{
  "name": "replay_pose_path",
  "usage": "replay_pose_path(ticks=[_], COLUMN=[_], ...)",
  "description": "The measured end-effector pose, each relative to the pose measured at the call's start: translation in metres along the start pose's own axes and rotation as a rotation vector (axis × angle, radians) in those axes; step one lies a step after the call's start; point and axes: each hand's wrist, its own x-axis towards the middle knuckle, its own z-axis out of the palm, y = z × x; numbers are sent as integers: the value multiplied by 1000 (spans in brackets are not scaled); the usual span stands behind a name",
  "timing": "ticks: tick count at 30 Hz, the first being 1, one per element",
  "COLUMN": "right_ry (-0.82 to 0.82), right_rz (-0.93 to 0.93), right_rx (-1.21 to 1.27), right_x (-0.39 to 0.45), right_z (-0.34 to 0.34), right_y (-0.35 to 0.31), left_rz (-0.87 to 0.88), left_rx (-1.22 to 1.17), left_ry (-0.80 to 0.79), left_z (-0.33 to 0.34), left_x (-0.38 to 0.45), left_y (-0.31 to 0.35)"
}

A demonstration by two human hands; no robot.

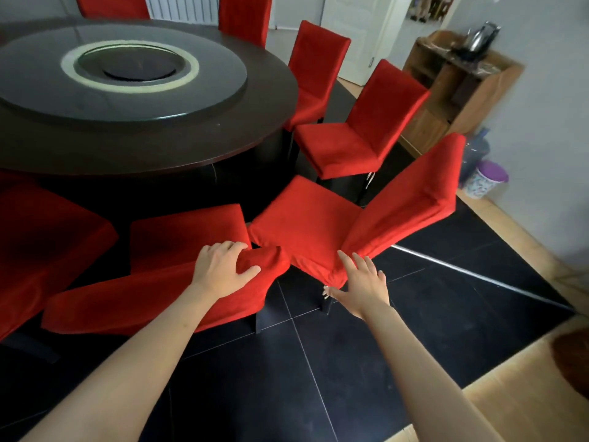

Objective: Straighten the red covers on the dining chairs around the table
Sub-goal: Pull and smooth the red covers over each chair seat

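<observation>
Beside the round surface (143, 148), one chair cover (165, 295) is gripped by the left hand (223, 269); the right hand (363, 282) is spread against another cover (306, 231).

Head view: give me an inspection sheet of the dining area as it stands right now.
Surface: round dark table with a glass turntable; nothing else seen on it.
Job's things: near chair, cover bunched at its back's top corner; next chair, cover gathered at the seat's near corner.
Clutter: water bottle and patterned bin by the wall.
Hands: left hand grips the near chair's bunched cover; right hand open, fingers at the next chair's seat corner.
Cables: nothing seen.
Surroundings: wooden cabinet with a kettle; dark tiled floor; white door.
</observation>
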Motion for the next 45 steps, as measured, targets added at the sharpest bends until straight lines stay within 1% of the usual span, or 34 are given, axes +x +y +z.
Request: replay_pose_path(ticks=[2,7,10,14,19,22,28,32,35,39,42,45], right_ry=[23,138,167,186,163,145,125,125,88,89,64,59], right_rz=[9,29,43,66,71,68,1,-55,-96,-140,-183,-223], right_rx=[18,57,76,99,130,153,136,91,24,23,-1,-24], right_x=[-4,-7,-6,3,30,52,115,167,202,245,269,297], right_z=[-14,-56,-75,-95,-111,-116,-142,-172,-191,-207,-208,-214], right_y=[37,140,199,262,317,339,363,372,378,383,387,392], left_rz=[21,99,135,119,118,107,114,49,2,-13,19,-31], left_rx=[-21,-54,-63,-153,-192,-199,-231,-317,-316,-285,-245,-253], left_ry=[10,16,25,76,99,102,150,167,149,149,114,60], left_z=[1,10,16,19,18,19,21,20,20,21,31,43], left_x=[13,45,59,79,111,133,191,242,274,308,318,332], left_y=[41,154,215,277,333,360,402,418,423,432,442,448])
